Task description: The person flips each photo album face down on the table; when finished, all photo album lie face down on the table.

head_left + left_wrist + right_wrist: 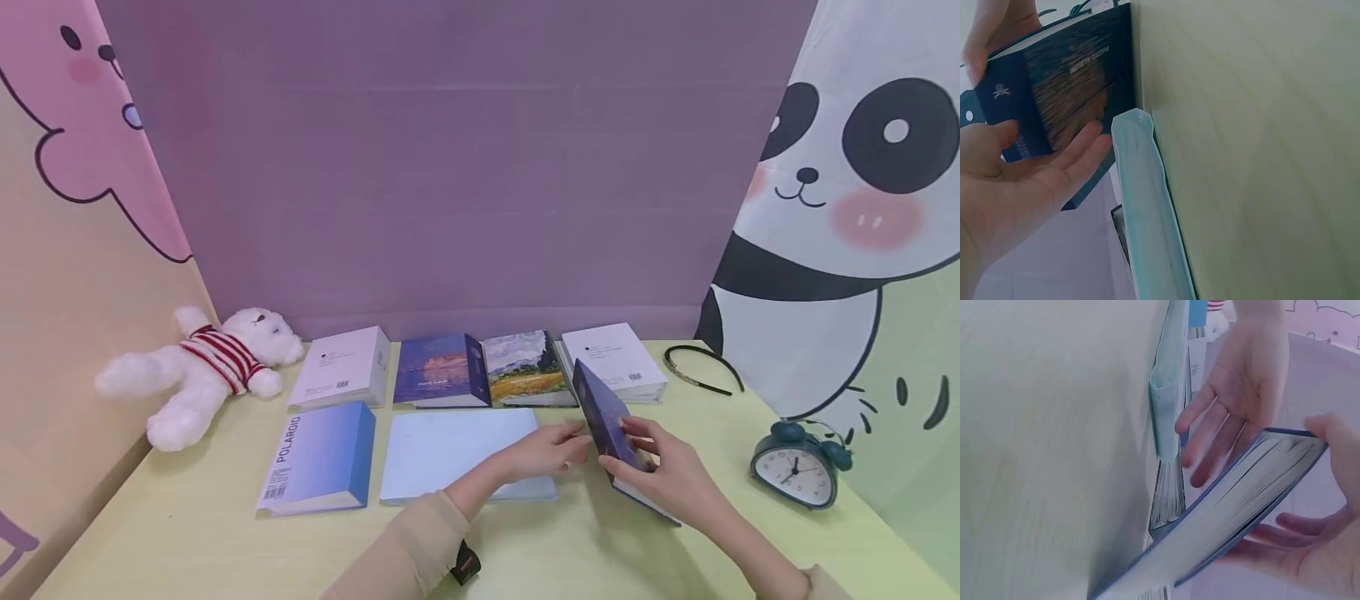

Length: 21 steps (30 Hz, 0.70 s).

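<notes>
My right hand grips a dark blue photo album with a painted cover, holding it tilted on the right half of the table. In the right wrist view, the album's white page edges face the camera, with the thumb over one edge. My left hand reaches over the right end of a pale blue album lying flat. Its fingers are extended beside the dark blue album, palm toward it. The left wrist view shows the words "PHOTO ALBUM" on the cover.
Behind lie a white album, a sunset-painting album, a landscape-painting album and another white album. A blue-purple Polaroid album and a plush bear are left; a headband and alarm clock are right.
</notes>
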Motion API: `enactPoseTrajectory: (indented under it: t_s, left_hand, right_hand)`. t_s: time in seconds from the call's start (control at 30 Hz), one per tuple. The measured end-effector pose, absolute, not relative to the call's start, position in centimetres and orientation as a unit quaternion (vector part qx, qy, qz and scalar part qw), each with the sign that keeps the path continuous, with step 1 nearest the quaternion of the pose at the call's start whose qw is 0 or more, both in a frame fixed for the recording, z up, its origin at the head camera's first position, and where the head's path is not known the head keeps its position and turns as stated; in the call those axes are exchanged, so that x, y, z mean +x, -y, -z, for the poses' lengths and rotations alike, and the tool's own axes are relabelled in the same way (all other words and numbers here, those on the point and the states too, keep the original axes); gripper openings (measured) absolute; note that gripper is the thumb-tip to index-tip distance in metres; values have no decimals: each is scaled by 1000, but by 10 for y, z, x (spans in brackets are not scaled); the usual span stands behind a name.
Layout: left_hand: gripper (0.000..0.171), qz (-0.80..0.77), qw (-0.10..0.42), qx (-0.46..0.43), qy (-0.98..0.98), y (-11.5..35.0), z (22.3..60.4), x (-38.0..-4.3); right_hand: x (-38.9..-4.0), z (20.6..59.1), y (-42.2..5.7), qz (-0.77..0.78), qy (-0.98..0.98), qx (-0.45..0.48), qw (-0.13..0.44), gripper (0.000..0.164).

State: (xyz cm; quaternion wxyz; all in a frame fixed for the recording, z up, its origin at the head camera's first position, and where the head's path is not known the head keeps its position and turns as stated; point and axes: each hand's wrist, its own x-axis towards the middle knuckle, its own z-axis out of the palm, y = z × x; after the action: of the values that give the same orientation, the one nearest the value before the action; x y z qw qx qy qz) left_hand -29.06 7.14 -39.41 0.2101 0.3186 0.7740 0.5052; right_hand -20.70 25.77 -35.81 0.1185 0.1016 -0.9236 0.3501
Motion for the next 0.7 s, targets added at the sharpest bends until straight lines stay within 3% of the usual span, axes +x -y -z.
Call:
enactPoseTrajectory:
  t_s: [0.33, 0.53, 0.7]
  left_hand:
    - [65, -522, 156, 314, -778, -73, 390, -289]
    - [65, -536, 153, 324, -765, -73, 390, -290]
    - [67, -527, 163, 325, -768, -74, 391, -289]
  right_hand:
    - [-206, 352, -260, -415, 892, 106, 147, 52]
    - [-205, 354, -262, -469, 865, 126, 123, 53]
    - [-205, 359, -266, -454, 868, 144, 142, 54]
